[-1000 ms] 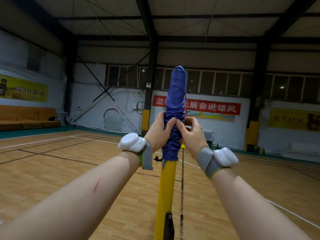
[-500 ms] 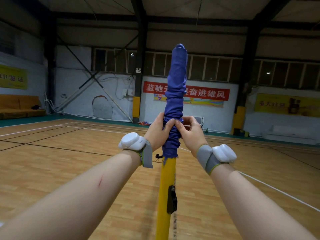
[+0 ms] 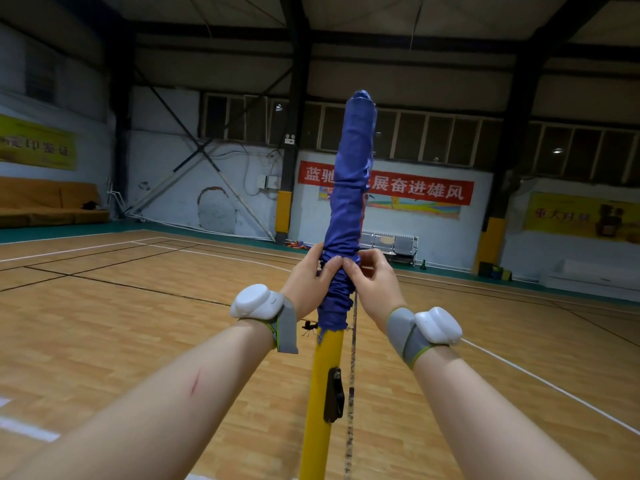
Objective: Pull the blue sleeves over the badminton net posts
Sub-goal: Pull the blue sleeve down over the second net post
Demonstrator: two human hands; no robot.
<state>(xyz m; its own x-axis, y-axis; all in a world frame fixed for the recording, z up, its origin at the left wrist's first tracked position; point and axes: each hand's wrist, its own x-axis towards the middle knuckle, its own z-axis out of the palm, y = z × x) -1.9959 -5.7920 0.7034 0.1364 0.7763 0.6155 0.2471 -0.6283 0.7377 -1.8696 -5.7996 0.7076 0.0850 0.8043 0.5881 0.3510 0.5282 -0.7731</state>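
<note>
A blue fabric sleeve [image 3: 353, 174] covers the top part of a yellow net post [image 3: 322, 393] straight ahead of me. Its lower part is bunched into folds, and its frayed hem ends just below my wrists. My left hand [image 3: 308, 278] grips the bunched cloth from the left, thumb on the front. From the right, my right hand [image 3: 372, 278] pinches the same folds, thumb beside the left thumb. Both wrists wear grey bands with white pods. A black fitting [image 3: 334, 393] sits on the bare post below.
A thin net cord [image 3: 351, 375] hangs along the right of the post. Wooden court floor [image 3: 121, 323] with white and black lines spreads all around. Far back stand a white wall with a red banner [image 3: 415, 188], orange benches [image 3: 45, 206] at left, and yellow-padded columns.
The sleeve's top now stands higher above my hands and looks smoother, with the folds gathered lower. Both hands keep their grip on the cloth. The view has shifted slightly.
</note>
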